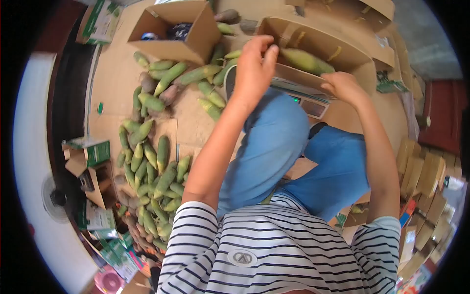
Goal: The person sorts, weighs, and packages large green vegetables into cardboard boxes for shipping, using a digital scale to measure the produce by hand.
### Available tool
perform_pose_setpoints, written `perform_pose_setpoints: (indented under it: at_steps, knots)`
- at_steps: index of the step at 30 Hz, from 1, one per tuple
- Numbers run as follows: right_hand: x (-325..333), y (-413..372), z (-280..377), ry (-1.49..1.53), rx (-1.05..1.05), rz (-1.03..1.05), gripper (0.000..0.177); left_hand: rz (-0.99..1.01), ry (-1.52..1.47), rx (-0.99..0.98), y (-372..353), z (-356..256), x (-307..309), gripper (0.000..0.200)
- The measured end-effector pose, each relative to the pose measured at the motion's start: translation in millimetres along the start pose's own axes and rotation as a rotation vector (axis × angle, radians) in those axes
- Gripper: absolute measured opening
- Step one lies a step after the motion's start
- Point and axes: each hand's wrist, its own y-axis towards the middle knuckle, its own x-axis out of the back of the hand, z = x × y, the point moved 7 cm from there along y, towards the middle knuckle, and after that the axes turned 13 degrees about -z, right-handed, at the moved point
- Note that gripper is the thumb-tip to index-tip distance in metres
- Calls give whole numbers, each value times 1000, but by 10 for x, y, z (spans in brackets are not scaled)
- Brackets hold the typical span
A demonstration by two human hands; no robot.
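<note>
A long green radish (307,61) lies inside an open cardboard box (320,36) with yellow cord handles. The box rests on a scale (313,109) with a green lit display, in front of my knees. At the box's left end is my left hand (255,66), its thumb and fingers apart and bent toward the opening, with nothing visible between them. My right hand (342,85) pinches the near rim of the box at its right side, close to the radish's tip.
Many green radishes (159,171) are heaped on the cardboard-covered floor to my left. Another open box (171,39) with dark items inside stands at the back left. Flat cardboard boxes (421,174) are stacked on the right, and a fan (56,197) is at far left.
</note>
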Motion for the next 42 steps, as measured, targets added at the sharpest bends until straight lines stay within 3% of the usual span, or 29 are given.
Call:
perform_pose_setpoints:
  at_steps: [3,5,7,11,14,15,16,17,18,21,24,27,28,31,32,36,39,40,42]
  knots:
    - [15,-13,75,12,4,66,20,45,147,113,-479,427,426,26]
    - [-30,-44,55,31,87,-84,20,73,218,293,-982,953,845,27]
    - [66,15,232,100,-49,123,21,148,472,355,-1545,1386,1387,29]
    - [21,30,242,124,-43,144,21,334,889,637,-2672,2214,2594,34]
    - [0,45,226,114,-65,127,22,235,1323,669,-2935,2313,3533,20]
    - [-6,50,233,117,-91,140,22,272,1477,537,-3105,2469,3862,20]
    - [-17,53,228,121,-120,151,23,348,1533,774,-3157,2511,4134,27]
    - [-33,57,215,125,-113,140,24,374,1562,754,-3176,2431,4316,37]
    - [-57,56,175,129,-105,129,25,428,1584,862,-3343,2554,4568,48]
    - [-137,49,40,166,-109,107,27,452,1444,1065,-3642,2637,4890,63]
    - [-108,59,105,199,-112,107,27,539,1631,1132,-3546,2559,4797,71]
    - [-110,83,84,200,-99,118,27,554,1633,1326,-3537,2343,4842,74]
    - [-139,64,52,197,-99,124,26,514,1629,1339,-3568,2315,4892,76]
    - [-119,44,127,331,-224,158,27,137,1366,1511,-4022,2371,5080,75]
    - [-127,55,128,292,-201,162,27,-15,1265,1471,-4129,2366,5084,74]
    - [-111,65,70,195,-107,126,28,-177,1231,1463,-4367,2292,4974,79]
    - [-108,78,87,163,-78,129,28,-457,1121,1385,-4458,2328,4881,81]
    - [-81,81,93,144,-85,136,29,-549,1076,1307,-4391,2312,4807,73]
    - [-92,74,89,157,-103,131,30,-712,695,1302,-4240,2396,4547,68]
